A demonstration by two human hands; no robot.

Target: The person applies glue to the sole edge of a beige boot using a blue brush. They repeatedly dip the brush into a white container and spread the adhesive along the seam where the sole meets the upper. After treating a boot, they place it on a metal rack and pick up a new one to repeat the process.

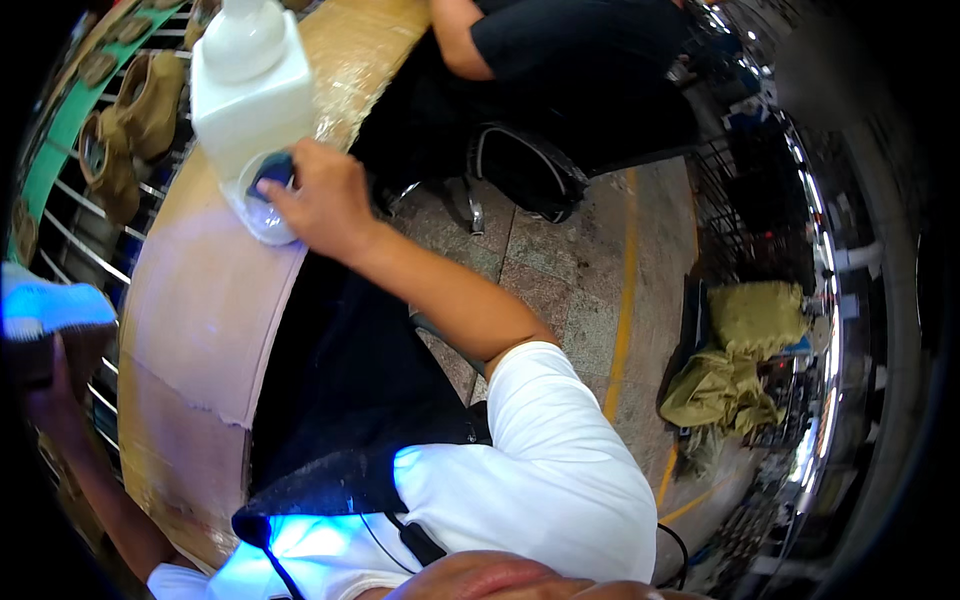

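My left hand [60,385], at the far left, is closed around what looks like a shoe [60,335], with a brownish lower part and a blue-lit upper part. The picture's dark rim hides some of it. At the upper left, my right hand [330,200] pinches a small dark blue piece [272,176], whose kind I cannot make out. That piece is at a clear round dish [268,230], right beside a tall white square jug [250,95]. Jug and dish stand on the cardboard-covered bench [200,330].
A wire conveyor rack [85,225] runs along the bench's left side, carrying several tan shoes [150,100]. Across the bench's far end sits another person [580,35] in dark clothing. A black bag [530,175] and olive sacks [755,315] are to the right.
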